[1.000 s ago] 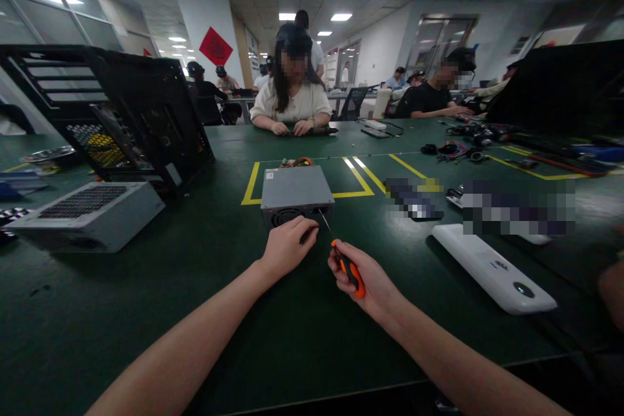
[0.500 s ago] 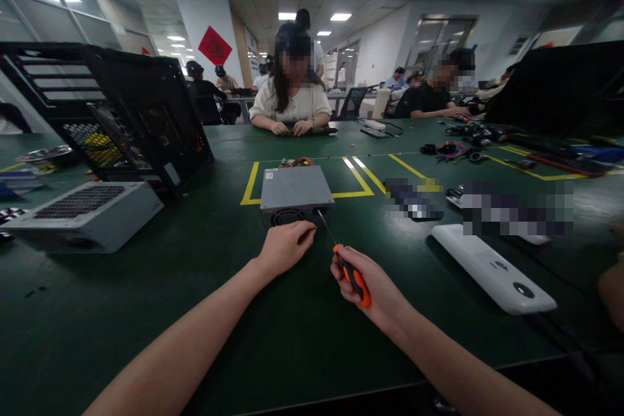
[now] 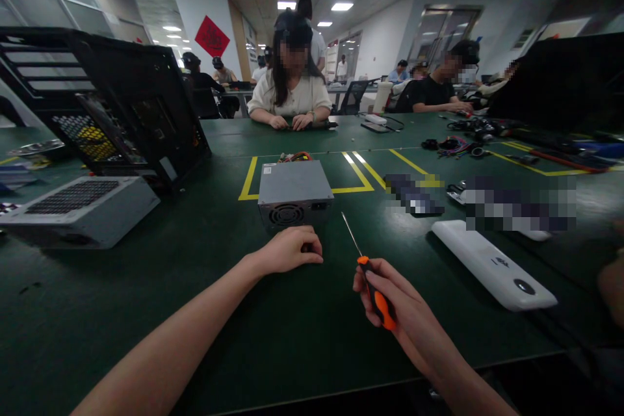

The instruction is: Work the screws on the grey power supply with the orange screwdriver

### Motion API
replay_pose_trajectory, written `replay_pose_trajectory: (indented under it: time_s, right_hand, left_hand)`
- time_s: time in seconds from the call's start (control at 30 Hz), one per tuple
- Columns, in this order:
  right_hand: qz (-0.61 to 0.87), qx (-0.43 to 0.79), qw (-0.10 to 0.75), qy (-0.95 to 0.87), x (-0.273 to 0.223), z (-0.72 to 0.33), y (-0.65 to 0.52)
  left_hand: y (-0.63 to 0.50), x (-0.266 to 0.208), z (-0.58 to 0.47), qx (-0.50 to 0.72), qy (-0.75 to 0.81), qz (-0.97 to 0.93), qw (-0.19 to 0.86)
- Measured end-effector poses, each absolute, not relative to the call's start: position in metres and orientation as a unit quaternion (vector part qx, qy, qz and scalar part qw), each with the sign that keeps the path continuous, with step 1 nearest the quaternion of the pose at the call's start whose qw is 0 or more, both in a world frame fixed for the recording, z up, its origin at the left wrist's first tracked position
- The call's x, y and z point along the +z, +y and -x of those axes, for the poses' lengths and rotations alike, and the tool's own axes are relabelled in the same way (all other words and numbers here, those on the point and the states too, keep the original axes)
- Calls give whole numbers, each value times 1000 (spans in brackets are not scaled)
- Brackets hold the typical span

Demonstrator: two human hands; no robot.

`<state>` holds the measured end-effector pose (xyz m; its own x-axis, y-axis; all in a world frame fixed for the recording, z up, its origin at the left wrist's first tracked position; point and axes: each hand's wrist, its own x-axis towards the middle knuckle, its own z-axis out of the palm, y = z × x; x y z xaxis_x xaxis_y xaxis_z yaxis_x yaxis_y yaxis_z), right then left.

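Observation:
A grey computer power supply (image 3: 295,181) rests on the green table in front of me, its fan grille and power socket facing me and bundled wires behind it. My left hand (image 3: 292,249) lies just in front of that face with its fingers curled in; whatever may be in them is hidden. In my right hand (image 3: 390,292) is an orange and black screwdriver (image 3: 375,292), gripped by the handle. Its metal shaft points up and to the left, with the tip right of the power supply and apart from it.
On the left stand a black computer case (image 3: 146,110) and a second power supply (image 3: 82,211). To the right lie a white oblong device (image 3: 492,264) and tangled cables (image 3: 448,148). Yellow tape (image 3: 358,172) marks the table (image 3: 273,351). A person (image 3: 290,94) sits opposite.
My right hand has drawn the screwdriver back and to the right, its tip leaving the power supply's socket side. My left hand has come slightly towards me, away from the power supply's face.

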<state>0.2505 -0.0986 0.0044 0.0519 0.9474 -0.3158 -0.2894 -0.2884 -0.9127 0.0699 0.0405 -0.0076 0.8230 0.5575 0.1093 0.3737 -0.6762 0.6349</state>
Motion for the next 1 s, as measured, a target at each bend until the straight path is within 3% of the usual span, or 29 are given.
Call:
replay_pose_trajectory:
  time_s: [0.33, 0.7, 1.0]
  right_hand:
    - [464, 685, 515, -224, 0, -226, -119]
    - [440, 693, 528, -218, -5, -222, -111]
    - [448, 694, 521, -214, 0, -221, -112]
  left_hand:
    - [35, -6, -89, 382, 328, -600, 622]
    - [34, -4, -87, 392, 366, -522, 663]
    - [31, 7, -89, 405, 298, -351, 790]
